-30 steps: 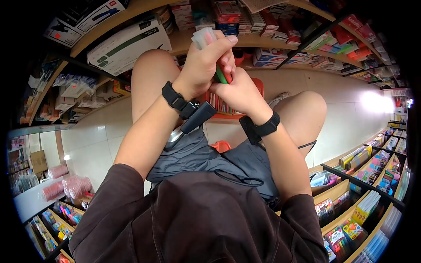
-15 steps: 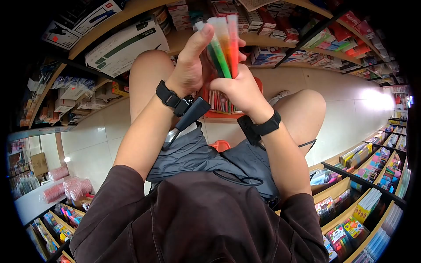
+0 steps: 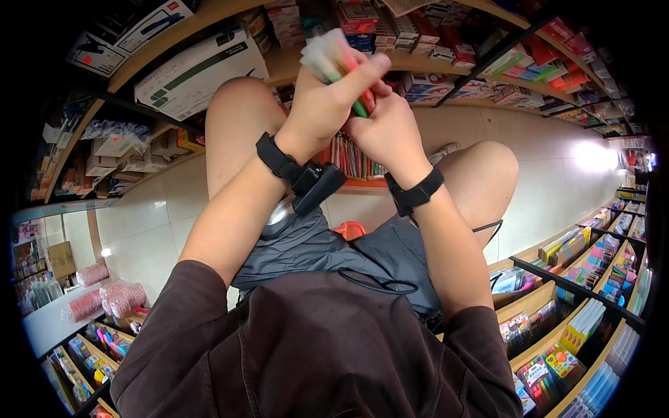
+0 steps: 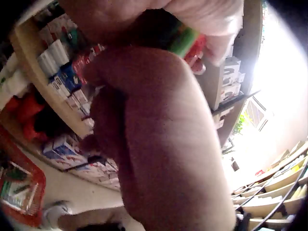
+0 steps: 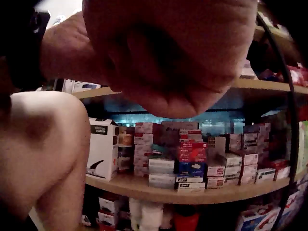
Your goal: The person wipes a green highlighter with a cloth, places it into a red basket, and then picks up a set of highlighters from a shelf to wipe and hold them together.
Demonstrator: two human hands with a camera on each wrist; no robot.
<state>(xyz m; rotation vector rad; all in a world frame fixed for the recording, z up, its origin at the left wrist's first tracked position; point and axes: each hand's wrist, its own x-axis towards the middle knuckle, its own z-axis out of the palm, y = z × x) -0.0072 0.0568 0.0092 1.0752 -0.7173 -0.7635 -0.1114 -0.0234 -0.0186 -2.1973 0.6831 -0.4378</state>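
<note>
A bundle of several felt-tip pens (image 3: 326, 54) with translucent ends, green and red among them, is held up in front of the knees in the head view. My left hand (image 3: 322, 104) wraps round the bundle, its thumb lying across the pens. My right hand (image 3: 391, 132) grips their lower ends just below the left, the two hands close together. Green and red pen barrels (image 4: 185, 42) show between the hands in the left wrist view. In the right wrist view the hands fill the top and hide the pens.
Below the hands stands a red basket (image 3: 373, 184) filled with upright pens. Shelves of small boxes (image 5: 192, 166) run ahead, with a large white carton (image 3: 198, 76) at the left. Stationery racks (image 3: 571, 334) stand at the right. Bent knees flank the basket.
Half a second ago the left hand was opened beside the fanned pens, thumb raised. Now its fingers have closed round them again, and the bundle tilts left. The right hand keeps its grip.
</note>
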